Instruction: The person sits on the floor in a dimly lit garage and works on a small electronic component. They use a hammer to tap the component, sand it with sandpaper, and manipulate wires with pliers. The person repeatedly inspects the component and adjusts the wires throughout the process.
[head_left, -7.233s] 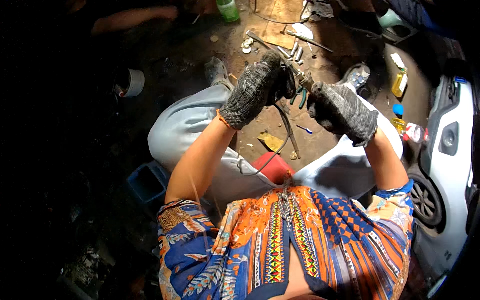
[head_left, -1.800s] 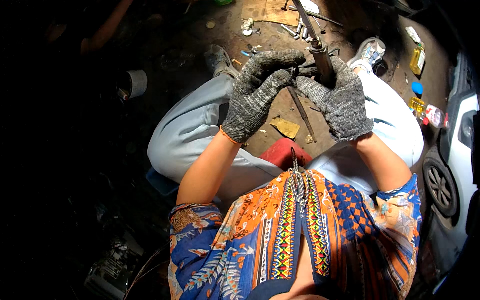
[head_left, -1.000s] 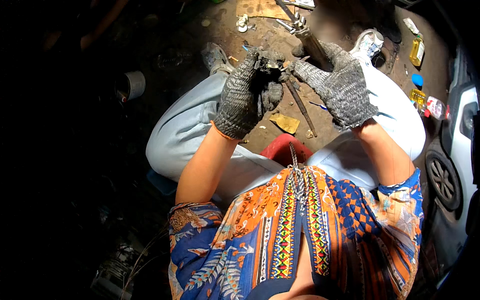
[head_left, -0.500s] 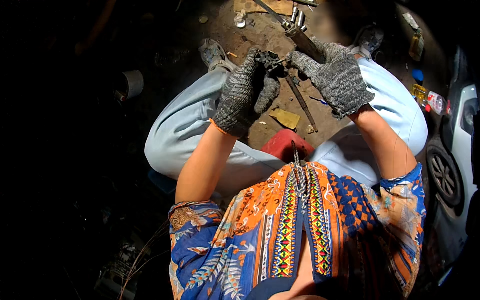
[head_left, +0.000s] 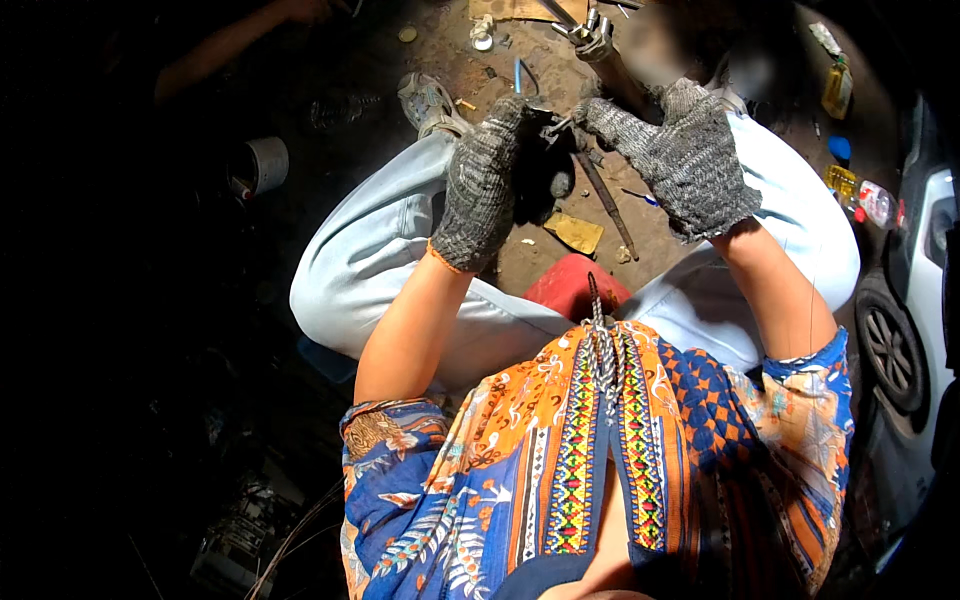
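Two gloved hands, left hand (head_left: pixel 485 180) and right hand (head_left: pixel 680 155), each clench a small dark metal part (head_left: pixel 548 122) that could slip from loose knit grips.

A dirt floor (head_left: pixel 500 75) strewn with scraps lies under hard light. Deep shadow fills the left; a white vehicle (head_left: pixel 925 300) stands at right.

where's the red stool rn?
Head view, lower centre: the red stool sits on the dirt floor under the seated person, between the pale-trousered legs, just below the yellow scrap.
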